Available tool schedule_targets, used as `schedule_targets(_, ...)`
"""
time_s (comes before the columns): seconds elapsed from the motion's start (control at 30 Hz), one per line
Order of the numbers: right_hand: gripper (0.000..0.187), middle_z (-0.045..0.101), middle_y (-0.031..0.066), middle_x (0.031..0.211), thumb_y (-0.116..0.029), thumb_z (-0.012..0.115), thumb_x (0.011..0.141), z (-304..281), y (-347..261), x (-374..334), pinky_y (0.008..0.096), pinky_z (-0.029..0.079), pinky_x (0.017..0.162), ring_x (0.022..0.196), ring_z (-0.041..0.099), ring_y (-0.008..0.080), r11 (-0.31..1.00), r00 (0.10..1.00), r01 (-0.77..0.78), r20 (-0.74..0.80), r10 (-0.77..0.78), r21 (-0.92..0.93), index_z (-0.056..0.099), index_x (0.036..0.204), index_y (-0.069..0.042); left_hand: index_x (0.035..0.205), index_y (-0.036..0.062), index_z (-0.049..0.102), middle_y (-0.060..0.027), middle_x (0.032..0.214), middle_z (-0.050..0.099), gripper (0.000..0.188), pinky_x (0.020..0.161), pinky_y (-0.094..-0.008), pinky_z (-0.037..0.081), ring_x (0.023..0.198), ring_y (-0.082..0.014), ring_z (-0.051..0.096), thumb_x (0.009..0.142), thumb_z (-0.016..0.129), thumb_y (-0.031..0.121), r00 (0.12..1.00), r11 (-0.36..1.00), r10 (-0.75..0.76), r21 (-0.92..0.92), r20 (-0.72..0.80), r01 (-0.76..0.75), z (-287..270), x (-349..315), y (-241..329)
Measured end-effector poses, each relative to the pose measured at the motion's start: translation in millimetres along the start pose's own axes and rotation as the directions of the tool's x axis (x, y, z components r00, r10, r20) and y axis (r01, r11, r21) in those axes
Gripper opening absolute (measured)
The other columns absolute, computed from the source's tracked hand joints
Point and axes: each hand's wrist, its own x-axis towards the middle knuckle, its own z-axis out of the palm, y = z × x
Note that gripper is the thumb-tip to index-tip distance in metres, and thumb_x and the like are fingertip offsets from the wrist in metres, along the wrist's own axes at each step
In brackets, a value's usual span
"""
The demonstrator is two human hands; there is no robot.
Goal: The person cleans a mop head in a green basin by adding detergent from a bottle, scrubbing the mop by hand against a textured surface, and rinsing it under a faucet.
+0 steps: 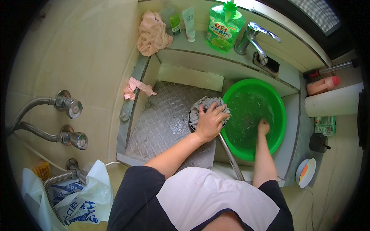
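My left hand (209,122) is pressed over the round grey mop head (207,102), its fingers curled around the strands. The mop's metal handle (230,157) slants from the head down toward my body. My right hand (263,127) is dipped into the water of a round green basin (283,119). Its fingers look curled in, and the water hides what they hold, if anything. The basin stands in the right part of the sink, beside a grey textured board (163,119) that the mop head is above.
On the back ledge are a crumpled pink cloth (151,34), a white tube (189,24), a green soap bottle (224,29), a chrome faucet (252,38) and a black brush (266,64). Pipes with valves (72,107) run along the left wall. A white bowl (305,173) sits at right.
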Motion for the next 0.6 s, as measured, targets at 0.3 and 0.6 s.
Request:
schedule_targets(0.3, 0.030, 0.067, 0.0097, 0.083, -0.029, 0.054, 0.088, -87, -189, -140, 0.0323, 0.052, 0.064, 0.068, 0.065, 0.0212, 0.797, 0.340, -0.243, 0.818, -0.464, 0.553, 0.064, 0.091, -0.001, 0.106, 0.0154, 0.061, -0.0138, 0.117, 0.053, 0.036, 0.084, -0.0528, 0.039, 0.112, -0.0329, 0.047, 0.072, 0.054, 0.007, 0.998, 0.996, -0.059, -0.071, 0.040, 0.061, -4, -8, -14)
schedule_targets(0.6, 0.080, 0.028, 0.0273, 0.138, -0.028, 0.075, 0.067, -51, -185, -198, 0.0408, 0.032, 0.103, 0.125, 0.034, 0.0411, 0.574, 0.488, 0.777, 0.328, -0.809, 0.260, 0.036, 0.130, 0.003, 0.105, 0.0014, 0.056, -0.0163, 0.104, 0.060, 0.031, 0.084, -0.0355, 0.046, 0.098, -0.0297, 0.058, 0.081, 0.061, 0.021, 0.867, 0.897, -0.432, -0.216, -0.248, 0.385, -5, -2, -68)
